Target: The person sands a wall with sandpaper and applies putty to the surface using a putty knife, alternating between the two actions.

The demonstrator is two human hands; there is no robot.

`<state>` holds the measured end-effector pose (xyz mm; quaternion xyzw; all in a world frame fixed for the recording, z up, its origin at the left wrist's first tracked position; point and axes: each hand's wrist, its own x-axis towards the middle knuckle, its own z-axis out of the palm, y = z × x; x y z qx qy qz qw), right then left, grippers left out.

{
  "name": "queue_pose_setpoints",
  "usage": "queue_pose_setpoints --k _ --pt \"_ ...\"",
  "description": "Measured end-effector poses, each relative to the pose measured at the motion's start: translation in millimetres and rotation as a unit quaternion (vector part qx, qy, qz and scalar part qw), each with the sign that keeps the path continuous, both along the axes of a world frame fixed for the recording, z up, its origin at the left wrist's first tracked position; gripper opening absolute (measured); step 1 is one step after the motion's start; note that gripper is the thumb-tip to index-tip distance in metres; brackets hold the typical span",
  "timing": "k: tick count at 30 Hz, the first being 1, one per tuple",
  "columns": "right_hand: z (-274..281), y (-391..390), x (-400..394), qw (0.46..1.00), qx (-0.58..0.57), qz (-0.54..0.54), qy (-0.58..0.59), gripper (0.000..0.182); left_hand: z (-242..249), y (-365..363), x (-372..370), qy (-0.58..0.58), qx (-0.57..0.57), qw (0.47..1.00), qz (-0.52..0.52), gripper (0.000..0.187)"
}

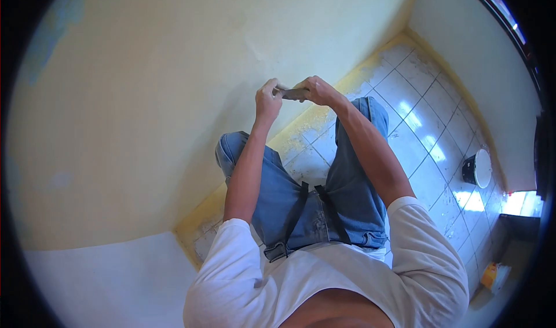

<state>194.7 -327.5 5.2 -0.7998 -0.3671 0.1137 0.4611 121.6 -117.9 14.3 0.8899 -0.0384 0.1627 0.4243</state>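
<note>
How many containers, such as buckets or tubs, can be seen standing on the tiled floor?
2. A dark bucket with white contents stands by the right wall. A small orange container stands lower right, near the picture's edge. Others may be hidden behind the person or outside the view.

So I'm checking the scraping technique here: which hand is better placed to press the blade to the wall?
Probably the right hand: it wraps the scraper at its handle end, while the left hand only pinches the tip by the wall.
</note>
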Motion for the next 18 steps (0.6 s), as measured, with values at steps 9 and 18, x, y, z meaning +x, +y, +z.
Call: queue_pose_setpoints --k 9,18 --pt "-17 -23 1 0.987 -0.150 0.061 -0.005 0.029 -29 -4 -26 0.065 -0.028 0.993 -0.099 0.010" --pt "-65 -46 -4 0.978 -0.173 0.113 -0.037 0.020 -70 -23 -53 0.101 -0.057 0.988 -0.100 0.017"
